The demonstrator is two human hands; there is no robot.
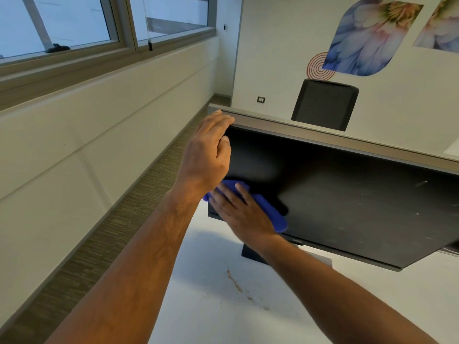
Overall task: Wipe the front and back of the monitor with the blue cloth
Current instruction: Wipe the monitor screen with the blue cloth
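1. Office surroundings frame the work: a white desk (248, 306) with a brownish stain, a window (74, 23) to one side, a black chair (325, 105) beyond a grey partition (323, 135), and floral wall art (367, 38) above.

2. On the desk stands the monitor (347, 199), its dark screen facing the person and switched off.

3. At the screen's upper corner, the left hand (208, 155) curls over the top edge, fingers hooked behind and thumb in front, steadying the panel. It holds nothing but the monitor itself.

4. Just below that grip, the right hand (243, 212) lies flat and spread, pressing the blue cloth (270, 212) against the lower corner of the screen. The cloth is pinned under the palm and fingers, not pinched, and bunches out past the fingertips.

5. Progress, as I judge it: the front is only partly wiped. Away from the cloth, toward the far end of the screen, pale specks and a streak remain, so most of the front seems left to do.

6. Nothing suggests the back has been wiped; that whole half of the task appears to be outstanding.

7. Hidden or unclear: the monitor's back is entirely out of sight, its far end runs off the frame, and the stand (250, 255) is largely covered by the right forearm. Motion blur softens the cloth and the fingers on it, so its folds cannot be read.
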